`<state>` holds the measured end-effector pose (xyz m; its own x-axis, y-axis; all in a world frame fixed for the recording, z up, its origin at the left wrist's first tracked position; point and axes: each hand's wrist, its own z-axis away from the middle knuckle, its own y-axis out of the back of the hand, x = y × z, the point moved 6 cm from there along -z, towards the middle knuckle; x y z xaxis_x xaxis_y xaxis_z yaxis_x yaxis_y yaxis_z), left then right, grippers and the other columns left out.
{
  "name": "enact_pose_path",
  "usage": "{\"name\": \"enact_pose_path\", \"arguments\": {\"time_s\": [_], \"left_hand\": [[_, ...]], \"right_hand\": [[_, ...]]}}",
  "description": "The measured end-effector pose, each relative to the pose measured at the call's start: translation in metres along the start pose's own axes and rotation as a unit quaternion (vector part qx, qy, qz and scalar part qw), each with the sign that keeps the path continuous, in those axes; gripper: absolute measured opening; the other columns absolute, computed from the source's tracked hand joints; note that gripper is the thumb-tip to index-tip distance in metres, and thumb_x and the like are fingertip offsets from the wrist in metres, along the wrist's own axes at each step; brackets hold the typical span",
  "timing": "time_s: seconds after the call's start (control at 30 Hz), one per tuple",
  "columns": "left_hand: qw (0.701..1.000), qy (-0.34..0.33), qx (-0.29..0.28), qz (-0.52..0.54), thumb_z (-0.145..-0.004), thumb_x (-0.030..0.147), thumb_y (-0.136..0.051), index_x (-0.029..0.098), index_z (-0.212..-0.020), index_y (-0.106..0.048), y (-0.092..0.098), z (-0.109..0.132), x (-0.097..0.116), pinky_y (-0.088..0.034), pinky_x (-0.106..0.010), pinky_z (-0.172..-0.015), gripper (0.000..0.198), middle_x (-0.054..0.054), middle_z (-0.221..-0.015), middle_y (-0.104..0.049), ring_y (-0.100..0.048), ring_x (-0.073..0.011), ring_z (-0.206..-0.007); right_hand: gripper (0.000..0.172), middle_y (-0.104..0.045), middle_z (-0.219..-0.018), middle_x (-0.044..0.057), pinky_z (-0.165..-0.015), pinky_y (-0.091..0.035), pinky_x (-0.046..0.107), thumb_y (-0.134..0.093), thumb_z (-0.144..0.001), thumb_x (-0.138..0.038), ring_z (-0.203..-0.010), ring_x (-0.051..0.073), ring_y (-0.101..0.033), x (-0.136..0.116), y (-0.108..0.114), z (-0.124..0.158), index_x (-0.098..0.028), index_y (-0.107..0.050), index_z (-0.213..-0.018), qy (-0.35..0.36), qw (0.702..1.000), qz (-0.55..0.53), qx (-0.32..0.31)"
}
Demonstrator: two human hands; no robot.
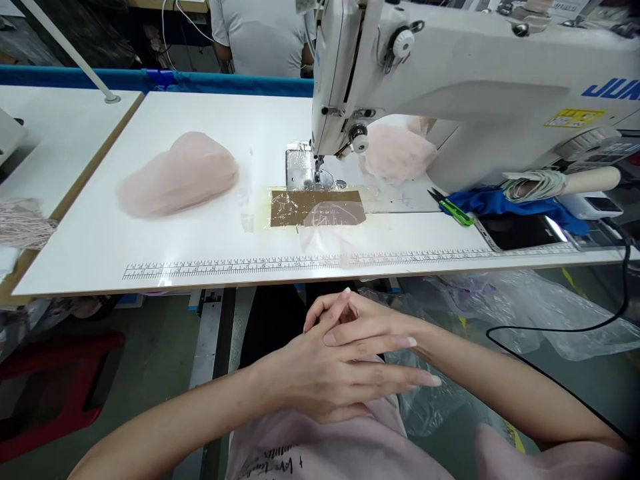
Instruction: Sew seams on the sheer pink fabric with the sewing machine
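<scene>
My left hand [335,377] and my right hand [373,320] rest together above my lap, in front of the sewing table's edge. Long, outstretched fingers of the left cross over the right. Some right fingers lie against the left hand and others are hidden beneath it. Neither hand holds anything. Beyond them stands a white sewing machine [475,67], its needle and presser foot over a metal plate [300,170]. A sheer pale pink fabric piece [180,177] lies bunched left of the needle, and another pink bundle [400,152] sits behind the machine head.
A brown taped patch [290,208] and a printed ruler strip [300,265] mark the white tabletop [200,240]. Green thread snips [455,210], a phone [520,232] and blue cloth [480,200] lie right. A red stool [60,393] stands lower left. Another person [265,37] is beyond.
</scene>
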<state>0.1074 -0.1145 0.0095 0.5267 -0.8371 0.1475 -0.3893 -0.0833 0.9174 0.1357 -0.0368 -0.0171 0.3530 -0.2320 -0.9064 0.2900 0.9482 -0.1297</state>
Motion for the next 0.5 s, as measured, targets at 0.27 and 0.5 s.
{"name": "enact_pose_path", "arguments": {"time_s": [0.27,0.5], "left_hand": [[0.996,-0.049,0.01,-0.076,-0.09,0.04,-0.036,0.032,-0.133,-0.053,0.005,-0.006,0.006,-0.035,-0.033,-0.114,0.046,0.017,-0.148,-0.037,-0.015,-0.0212,-0.146],[0.985,-0.045,0.078,-0.144,-0.091,0.044,-0.043,0.046,-0.126,-0.054,0.013,-0.005,0.009,-0.046,-0.042,-0.105,0.037,0.021,-0.147,-0.037,-0.02,-0.0214,-0.144]], "right_hand": [[0.029,-0.067,-0.103,0.006,-0.084,-0.049,0.03,-0.068,-0.075,-0.041,-0.097,0.023,-0.063,-0.01,-0.002,0.01,-0.022,-0.068,-0.097,-0.014,0.994,-0.091,-0.063],[0.033,-0.068,-0.097,0.006,-0.076,-0.051,0.03,-0.068,-0.075,-0.031,-0.088,0.021,-0.065,0.003,0.004,0.013,-0.019,-0.068,-0.105,0.026,0.991,-0.094,-0.088]]}}
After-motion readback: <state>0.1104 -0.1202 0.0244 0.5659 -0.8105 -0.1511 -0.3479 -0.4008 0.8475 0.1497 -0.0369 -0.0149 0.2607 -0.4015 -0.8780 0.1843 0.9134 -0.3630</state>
